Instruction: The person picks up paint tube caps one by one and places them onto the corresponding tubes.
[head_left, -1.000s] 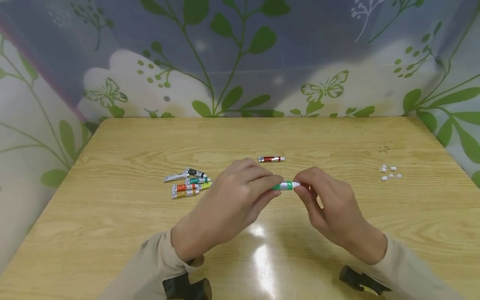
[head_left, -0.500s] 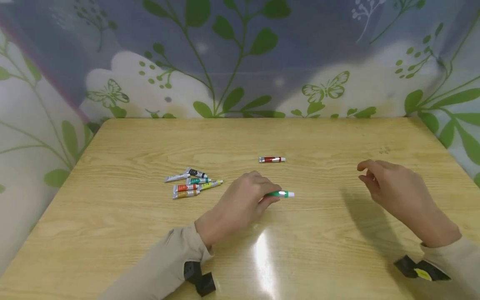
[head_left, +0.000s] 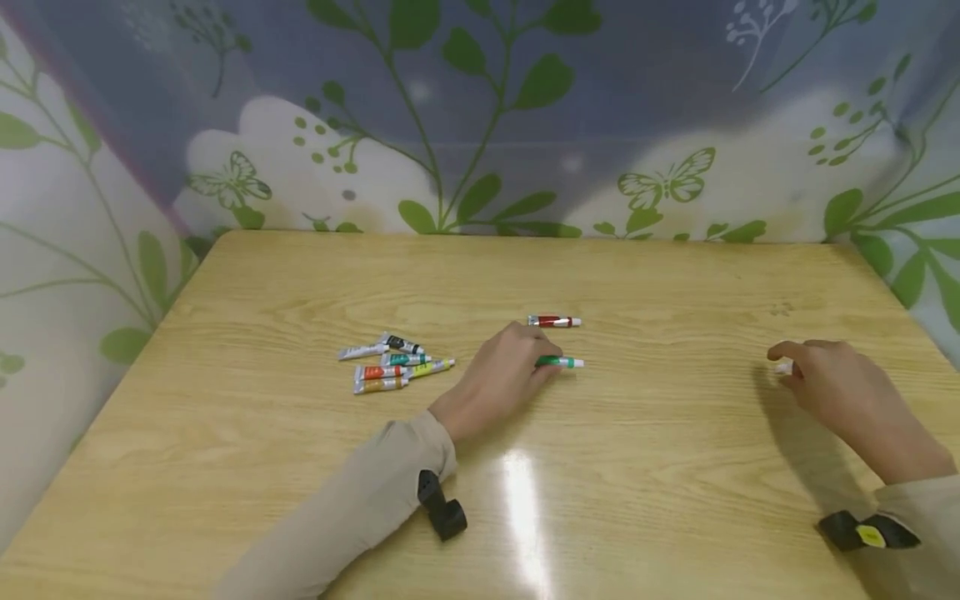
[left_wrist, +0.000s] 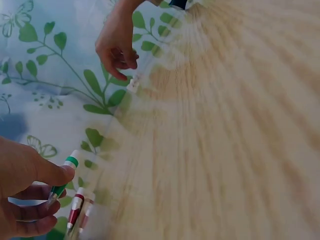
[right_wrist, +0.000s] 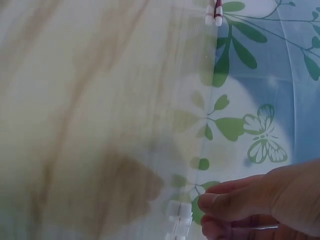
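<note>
My left hand (head_left: 506,375) pinches a green paint tube (head_left: 552,361) low over the middle of the table; its white end points right. In the left wrist view the thumb and fingers grip the green tube (left_wrist: 58,191) near its lower part. Just beyond that hand lies a dark red paint tube (head_left: 553,322). At the right, my right hand (head_left: 847,392) hovers with bent, parted fingers at several small white caps (head_left: 783,367), mostly hidden by it in the head view. In the right wrist view, its fingertips are right beside the white caps (right_wrist: 180,211), nothing between them.
Several paint tubes lie in a loose cluster left of the left hand: white (head_left: 362,352), black (head_left: 402,343), teal (head_left: 406,360), yellow (head_left: 431,368), orange-red (head_left: 378,372) and ochre (head_left: 381,385). A leaf-patterned curtain (head_left: 480,117) borders the wooden table (head_left: 637,500).
My right hand has left the green tube's white end and moved right to the caps. My left hand, still holding the tube, first dipped toward me, then moved slightly away.
</note>
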